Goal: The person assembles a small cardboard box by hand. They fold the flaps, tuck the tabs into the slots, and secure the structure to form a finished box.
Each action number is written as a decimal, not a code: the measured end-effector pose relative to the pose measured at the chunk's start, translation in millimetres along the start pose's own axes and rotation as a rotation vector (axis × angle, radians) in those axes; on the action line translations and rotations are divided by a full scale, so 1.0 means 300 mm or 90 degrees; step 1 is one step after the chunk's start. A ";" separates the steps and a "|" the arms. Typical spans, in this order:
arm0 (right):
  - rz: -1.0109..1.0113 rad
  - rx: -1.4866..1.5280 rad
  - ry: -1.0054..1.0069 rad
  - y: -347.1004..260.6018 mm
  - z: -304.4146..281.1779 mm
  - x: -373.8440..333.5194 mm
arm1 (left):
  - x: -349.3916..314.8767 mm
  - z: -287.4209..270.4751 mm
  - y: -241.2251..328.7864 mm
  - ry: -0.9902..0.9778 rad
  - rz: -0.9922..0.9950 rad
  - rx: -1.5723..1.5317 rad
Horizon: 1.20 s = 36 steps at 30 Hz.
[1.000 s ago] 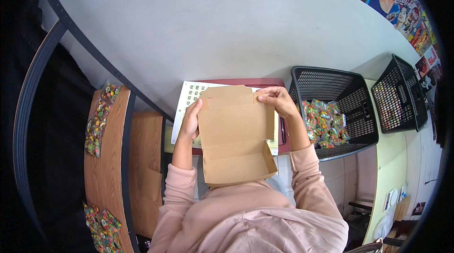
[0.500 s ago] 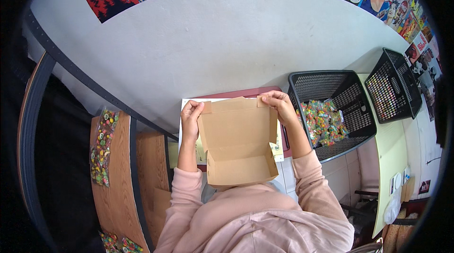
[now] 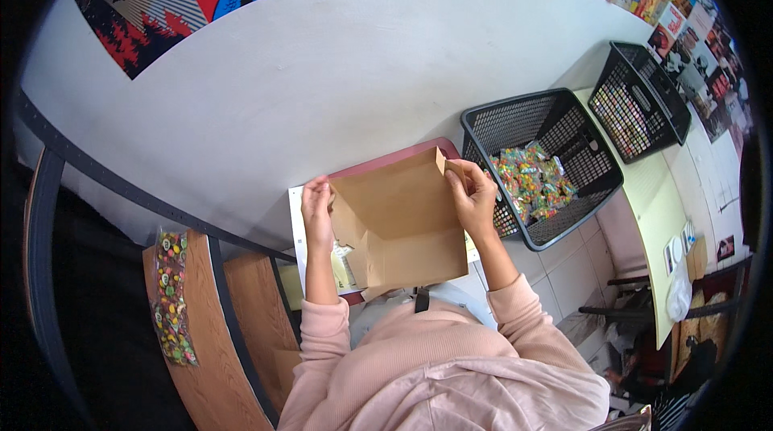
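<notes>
A brown cardboard box (image 3: pixel 407 218), unfolded with its inside facing me, is held up between both hands over my lap. My left hand (image 3: pixel 317 210) is closed at the box's upper left edge, its fingers partly hidden by the board. With thumb and fingers, my right hand (image 3: pixel 473 196) pinches the upper right edge, where a narrow side flap (image 3: pixel 440 160) sticks up. Behind the box lies a white printed sheet (image 3: pixel 298 226) on a dark red surface (image 3: pixel 374 159), mostly covered by the cardboard.
To the right stands a black mesh basket (image 3: pixel 538 239) with several candy bags (image 3: pixel 535 181) inside. A second black basket (image 3: pixel 640 101) rests on a pale yellow tabletop (image 3: pixel 636 214). On the left, a long candy pack (image 3: pixel 173 294) lies on a wooden shelf (image 3: pixel 213 350) beside a dark metal frame (image 3: pixel 121 173).
The box has turned and tilted in my hands, so its lower tray part shows less. My left hand has shifted along the edge. The whole view has swung slightly.
</notes>
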State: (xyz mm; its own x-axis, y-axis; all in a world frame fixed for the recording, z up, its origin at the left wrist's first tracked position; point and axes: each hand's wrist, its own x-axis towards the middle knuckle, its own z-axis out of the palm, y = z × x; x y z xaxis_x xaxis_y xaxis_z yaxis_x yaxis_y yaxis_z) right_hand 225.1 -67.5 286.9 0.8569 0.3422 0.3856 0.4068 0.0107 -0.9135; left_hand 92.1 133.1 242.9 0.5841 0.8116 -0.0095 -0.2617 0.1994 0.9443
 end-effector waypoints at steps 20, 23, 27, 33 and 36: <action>-0.510 -0.394 0.083 -0.070 -0.050 -0.027 | -0.120 0.321 0.083 -0.398 -0.169 -0.138; -0.542 -0.439 0.104 -0.063 -0.118 0.007 | -0.153 0.382 0.087 -0.396 -0.276 -0.249; -0.533 -0.402 0.110 -0.044 -0.184 0.052 | -0.170 0.448 0.011 -0.450 -0.258 -0.252; -0.481 -0.256 0.042 -0.006 -0.239 0.110 | -0.182 0.523 -0.033 -0.443 -0.235 -0.272; -0.430 -0.222 -0.073 0.000 -0.242 0.131 | -0.187 0.536 -0.063 -0.396 -0.220 -0.283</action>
State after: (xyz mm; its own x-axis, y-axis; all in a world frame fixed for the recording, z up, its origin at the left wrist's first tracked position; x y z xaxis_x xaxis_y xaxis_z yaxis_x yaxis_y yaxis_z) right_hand 281.8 -122.4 311.3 0.3568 0.4624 0.8117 0.9226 -0.0382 -0.3838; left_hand 187.8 -4.5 278.5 0.9703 0.2399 0.0313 -0.1920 0.6849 0.7029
